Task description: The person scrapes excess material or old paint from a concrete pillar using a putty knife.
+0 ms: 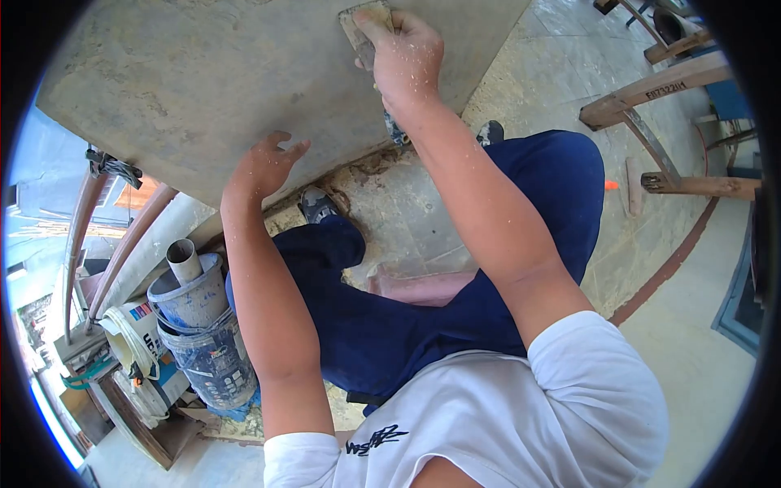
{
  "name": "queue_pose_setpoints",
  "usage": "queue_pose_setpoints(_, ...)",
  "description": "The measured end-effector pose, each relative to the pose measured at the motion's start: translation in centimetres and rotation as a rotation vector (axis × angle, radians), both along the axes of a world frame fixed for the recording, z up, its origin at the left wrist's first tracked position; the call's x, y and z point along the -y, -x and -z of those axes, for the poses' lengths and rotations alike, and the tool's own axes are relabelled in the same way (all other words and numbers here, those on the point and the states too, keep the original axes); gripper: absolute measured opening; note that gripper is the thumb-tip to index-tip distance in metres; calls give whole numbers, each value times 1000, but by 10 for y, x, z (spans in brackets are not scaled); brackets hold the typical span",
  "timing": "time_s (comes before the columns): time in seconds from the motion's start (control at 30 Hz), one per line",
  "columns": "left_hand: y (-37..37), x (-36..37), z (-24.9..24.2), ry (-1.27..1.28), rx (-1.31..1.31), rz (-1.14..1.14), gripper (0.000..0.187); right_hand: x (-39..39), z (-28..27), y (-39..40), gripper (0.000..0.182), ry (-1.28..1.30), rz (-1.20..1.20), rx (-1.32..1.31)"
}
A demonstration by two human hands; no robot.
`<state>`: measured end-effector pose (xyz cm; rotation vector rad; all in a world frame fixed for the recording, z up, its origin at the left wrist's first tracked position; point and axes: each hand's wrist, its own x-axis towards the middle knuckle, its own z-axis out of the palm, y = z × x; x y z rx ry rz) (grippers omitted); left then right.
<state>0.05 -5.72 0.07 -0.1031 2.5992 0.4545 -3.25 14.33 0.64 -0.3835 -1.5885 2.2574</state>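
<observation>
A grey, mottled wall surface [203, 89] fills the top of the view. At its upper right, my right hand [407, 61] grips a flat, rectangular, stained scraper-like piece [355, 31], with the thumb over its face. The piece overlaps the wall, and pale specks dot this hand and forearm. My left hand [264, 167] holds nothing. Its fingers are spread and slightly curled, close to the wall's lower part.
Stacked, paint-stained buckets [207, 358] stand at the left, with a pipe-like cylinder [184, 259] in the top one. A pinkish, trough-like piece [419, 289] lies between my legs. Wooden beams [651, 88] stand at the right on the stained floor [407, 220].
</observation>
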Motion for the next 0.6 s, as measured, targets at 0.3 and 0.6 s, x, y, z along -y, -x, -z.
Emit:
queue_pose_setpoints(0.3,-11,5,-4,-15,-42,-13,60,-12,-2,6,27,16,38,15)
queue_pose_setpoints(0.6,-8,8,-9,-30,-93,21,60,-35,-3,9,27,-18,59,64)
